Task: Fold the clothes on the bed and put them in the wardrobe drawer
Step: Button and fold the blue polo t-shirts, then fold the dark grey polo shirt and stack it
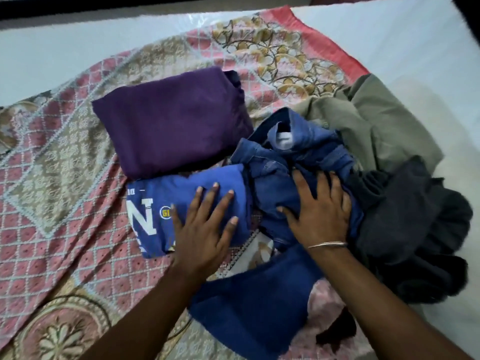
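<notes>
Your left hand [205, 227] lies flat and open, fingers spread, palm down on the folded blue T-shirt [187, 203], which shows a big white letter N and a small yellow badge near its left end. Your right hand [318, 209] is also open and spread, pressing down on the crumpled blue jeans [293, 152]; it is not gripping anything, and a thin metal bangle [327, 245] circles that wrist. The T-shirt sits on the patterned pink and beige bedspread [65, 157], just in front of a neatly folded purple garment [174, 120], and the two touch along one edge. The jeans lie bunched just to the right of both, with a white label showing inside the waistband and one denim leg trailing down toward you between your forearms. Behind the jeans and to the right lies an unfolded olive-green garment [384, 123], and nearer you on the right is a heap of dark grey cloth [415, 229], touching the jeans beside your right hand. A bit of pale pink fabric [324, 302] shows under your right forearm, beside something dark I cannot make out. White mattress [415, 48] is bare beyond the bedspread's red border. No wardrobe or drawer is in view.
</notes>
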Action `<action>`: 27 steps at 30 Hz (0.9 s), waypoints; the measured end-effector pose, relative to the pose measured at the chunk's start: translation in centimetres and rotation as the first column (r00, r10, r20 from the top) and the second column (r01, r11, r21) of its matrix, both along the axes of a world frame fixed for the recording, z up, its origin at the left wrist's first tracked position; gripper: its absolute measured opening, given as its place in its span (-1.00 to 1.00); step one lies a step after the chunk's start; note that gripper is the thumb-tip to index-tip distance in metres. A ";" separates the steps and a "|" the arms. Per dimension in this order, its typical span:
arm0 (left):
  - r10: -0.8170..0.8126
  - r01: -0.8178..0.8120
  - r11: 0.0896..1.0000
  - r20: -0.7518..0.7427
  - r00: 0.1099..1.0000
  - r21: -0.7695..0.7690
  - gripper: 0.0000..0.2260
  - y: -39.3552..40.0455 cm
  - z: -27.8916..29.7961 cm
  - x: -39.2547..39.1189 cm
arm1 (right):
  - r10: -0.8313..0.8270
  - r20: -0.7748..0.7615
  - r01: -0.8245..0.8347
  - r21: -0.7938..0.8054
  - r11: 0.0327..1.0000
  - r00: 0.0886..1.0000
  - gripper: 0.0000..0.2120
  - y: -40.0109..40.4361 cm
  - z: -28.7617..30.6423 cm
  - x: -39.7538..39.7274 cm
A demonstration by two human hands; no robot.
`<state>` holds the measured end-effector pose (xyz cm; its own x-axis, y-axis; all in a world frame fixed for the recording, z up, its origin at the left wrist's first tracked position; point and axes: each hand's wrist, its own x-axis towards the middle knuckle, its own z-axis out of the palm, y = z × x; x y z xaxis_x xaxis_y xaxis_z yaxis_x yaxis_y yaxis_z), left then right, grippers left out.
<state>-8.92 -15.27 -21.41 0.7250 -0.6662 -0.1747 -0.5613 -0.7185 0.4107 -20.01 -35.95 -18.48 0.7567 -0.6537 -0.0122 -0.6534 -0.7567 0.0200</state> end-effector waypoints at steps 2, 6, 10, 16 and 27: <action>0.051 -0.046 0.994 -0.056 0.997 0.096 -0.44 -0.9 -0.9 -0.3 | 0.012 0.005 -0.012 0.034 0.999 1.000 -0.20 -0.1 -1.1 -0.1; 0.031 -0.008 0.978 -0.109 0.994 0.209 -0.37 -1.6 -1.5 0.0 | -0.003 0.020 0.001 0.113 0.994 1.000 -0.24 0.3 -1.6 -0.2; 0.006 0.052 0.948 -0.181 0.984 0.315 -0.37 -2.3 -1.1 0.4 | 0.028 0.005 -0.028 0.285 0.958 1.000 -0.25 1.0 1.3 -0.1; 0.018 0.041 0.933 -0.162 0.987 0.356 -0.35 -2.9 -0.9 0.1 | 0.034 0.445 -0.117 0.160 0.980 0.895 -0.77 6.1 5.4 -8.1; 0.090 -0.086 0.995 -0.074 0.993 0.058 -0.52 -2.7 4.6 -7.7 | -0.179 0.379 0.121 0.174 0.977 0.908 -0.74 9.3 4.7 -17.3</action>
<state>-16.66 -17.93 -16.77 0.7635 -0.5885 -0.2659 -0.4634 -0.7861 0.4091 -37.28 -26.65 -13.80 0.6131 -0.7733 0.1617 -0.6925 -0.6246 -0.3609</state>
